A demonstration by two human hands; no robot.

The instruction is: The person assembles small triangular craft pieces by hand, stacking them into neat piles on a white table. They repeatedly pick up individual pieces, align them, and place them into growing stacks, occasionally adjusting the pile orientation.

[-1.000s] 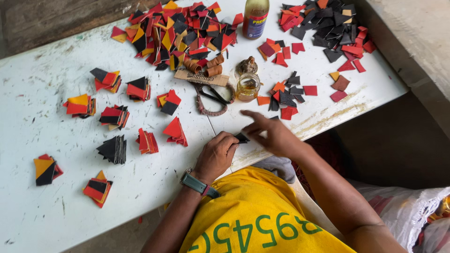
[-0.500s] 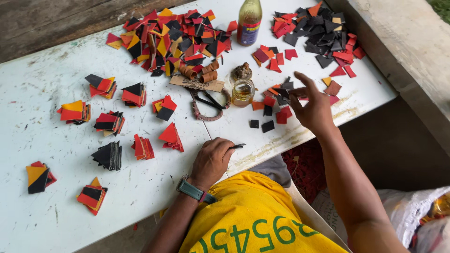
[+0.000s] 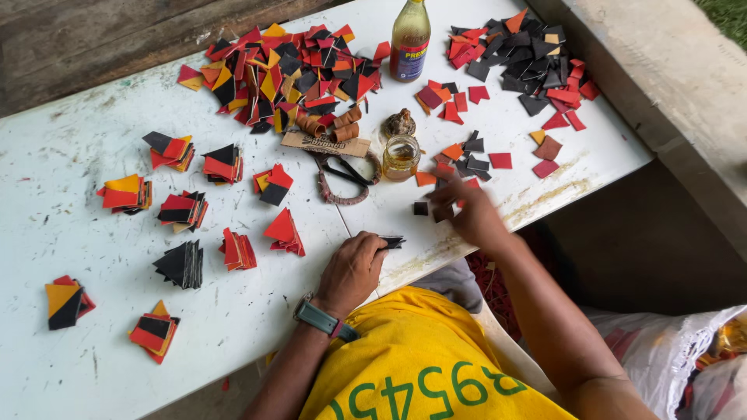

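Left hand: the left hand (image 3: 352, 271) rests near the table's front edge, fingers curled, pinching a small stack of dark pieces (image 3: 391, 242).
Right hand: the right hand (image 3: 467, 211) is blurred, fingers spread loosely over loose dark squares (image 3: 421, 208) by the front edge; whether it grips one cannot be told.
Table: white table (image 3: 70, 241) carries sorted stacks of triangles (image 3: 180, 264).
Nearby: small glass jar (image 3: 401, 157), scissors (image 3: 342, 173), brown bottle (image 3: 410, 39) at the far edge.
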